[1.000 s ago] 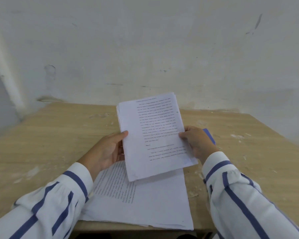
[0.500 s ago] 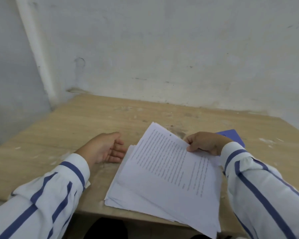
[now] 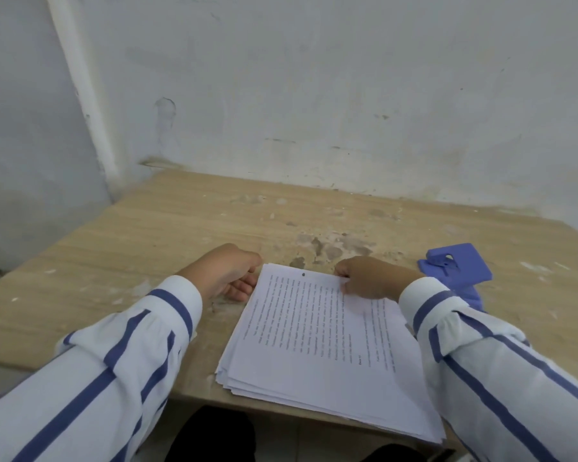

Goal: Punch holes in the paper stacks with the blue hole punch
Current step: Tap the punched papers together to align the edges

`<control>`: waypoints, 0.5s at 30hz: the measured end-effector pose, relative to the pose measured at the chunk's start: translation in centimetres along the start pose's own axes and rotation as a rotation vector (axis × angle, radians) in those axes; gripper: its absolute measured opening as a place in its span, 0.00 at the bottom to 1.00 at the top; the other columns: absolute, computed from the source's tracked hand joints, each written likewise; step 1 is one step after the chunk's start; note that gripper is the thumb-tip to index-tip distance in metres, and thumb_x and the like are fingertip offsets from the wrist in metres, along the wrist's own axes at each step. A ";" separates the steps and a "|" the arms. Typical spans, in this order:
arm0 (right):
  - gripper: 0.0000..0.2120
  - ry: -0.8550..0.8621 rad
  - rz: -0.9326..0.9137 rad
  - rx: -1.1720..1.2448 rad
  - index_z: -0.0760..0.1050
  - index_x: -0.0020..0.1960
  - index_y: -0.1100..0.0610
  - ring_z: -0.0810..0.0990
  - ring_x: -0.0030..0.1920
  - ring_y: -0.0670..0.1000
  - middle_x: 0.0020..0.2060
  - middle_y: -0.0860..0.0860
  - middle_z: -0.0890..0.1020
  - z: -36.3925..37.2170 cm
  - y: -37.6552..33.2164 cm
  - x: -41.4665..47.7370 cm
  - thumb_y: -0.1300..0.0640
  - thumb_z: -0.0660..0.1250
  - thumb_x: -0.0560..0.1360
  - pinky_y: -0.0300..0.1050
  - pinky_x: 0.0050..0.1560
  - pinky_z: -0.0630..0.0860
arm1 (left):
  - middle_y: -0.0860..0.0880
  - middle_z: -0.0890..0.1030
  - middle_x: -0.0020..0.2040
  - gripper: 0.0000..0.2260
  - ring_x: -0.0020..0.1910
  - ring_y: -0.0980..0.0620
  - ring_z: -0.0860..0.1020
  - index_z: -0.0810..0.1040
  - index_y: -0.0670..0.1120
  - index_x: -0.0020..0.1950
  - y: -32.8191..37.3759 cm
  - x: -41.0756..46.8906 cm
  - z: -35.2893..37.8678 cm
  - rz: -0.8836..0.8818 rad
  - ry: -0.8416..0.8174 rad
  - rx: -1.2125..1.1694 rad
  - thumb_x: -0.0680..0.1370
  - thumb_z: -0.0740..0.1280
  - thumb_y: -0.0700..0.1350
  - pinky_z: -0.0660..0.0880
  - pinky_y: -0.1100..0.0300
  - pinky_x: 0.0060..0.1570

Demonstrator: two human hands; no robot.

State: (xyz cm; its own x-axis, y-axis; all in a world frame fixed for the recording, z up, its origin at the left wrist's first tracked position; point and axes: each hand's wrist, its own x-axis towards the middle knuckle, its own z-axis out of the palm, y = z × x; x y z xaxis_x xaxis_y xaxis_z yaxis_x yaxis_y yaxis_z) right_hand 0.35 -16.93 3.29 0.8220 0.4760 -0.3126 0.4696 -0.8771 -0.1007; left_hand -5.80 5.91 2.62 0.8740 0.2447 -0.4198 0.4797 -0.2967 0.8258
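Striped sleeves (image 3: 121, 368) entered from both lower corners. The paper stack (image 3: 314, 348) lay fanned at lower centre, its near corner overhanging the edge of the wooden table (image 3: 141, 235). One punched hole (image 3: 303, 274) showed near its far edge. The left hand (image 3: 224, 273) rested at the stack's left far corner, fingers loosely curled and holding nothing. The right hand (image 3: 369, 278) pinched the far edge. The blue hole punch (image 3: 457, 266) sat right of centre, beyond the right wrist, with a scuffed white wall (image 3: 314, 95) above.

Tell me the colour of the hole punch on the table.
Blue. The head view shows the hole punch right of the right hand, which holds the paper stack.
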 end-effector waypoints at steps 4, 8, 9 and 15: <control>0.23 0.130 0.009 0.088 0.65 0.70 0.52 0.73 0.63 0.56 0.66 0.53 0.71 1.3 -0.1 -0.9 0.56 0.63 0.76 0.49 0.60 0.71 | 0.44 0.76 0.35 0.08 0.29 0.47 0.71 0.76 0.39 0.40 -0.2 0.8 0.4 0.039 0.028 0.117 0.74 0.64 0.43 0.72 0.60 0.29; 0.26 0.145 -0.006 0.074 0.64 0.70 0.52 0.71 0.62 0.55 0.65 0.53 0.70 2.9 -0.3 -1.2 0.46 0.64 0.74 0.51 0.60 0.71 | 0.48 0.72 0.29 0.16 0.27 0.49 0.71 0.71 0.44 0.32 -0.1 1.3 1.4 0.131 0.088 0.511 0.74 0.66 0.53 0.66 0.62 0.28; 0.25 0.157 -0.012 0.065 0.65 0.68 0.52 0.70 0.61 0.55 0.63 0.54 0.71 3.2 -0.3 -1.2 0.45 0.64 0.74 0.51 0.59 0.71 | 0.49 0.72 0.29 0.17 0.27 0.50 0.71 0.71 0.45 0.32 0.0 1.4 1.7 0.157 0.099 0.602 0.74 0.65 0.55 0.65 0.61 0.28; 0.22 0.213 -0.020 0.065 0.68 0.67 0.54 0.66 0.63 0.56 0.64 0.54 0.69 4.6 0.0 -1.2 0.46 0.60 0.76 0.52 0.61 0.68 | 0.51 0.76 0.40 0.16 0.38 0.52 0.75 0.72 0.46 0.43 0.6 1.6 2.9 0.163 0.008 0.608 0.73 0.67 0.59 0.71 0.59 0.38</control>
State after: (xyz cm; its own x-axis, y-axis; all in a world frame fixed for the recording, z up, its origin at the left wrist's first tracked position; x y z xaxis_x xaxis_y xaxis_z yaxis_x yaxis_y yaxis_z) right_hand -2.18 -17.77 -0.64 0.8654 0.4902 -0.1040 0.4706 -0.8663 -0.1673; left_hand -3.87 3.43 1.30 0.9401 0.1588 -0.3017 0.3011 -0.8018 0.5162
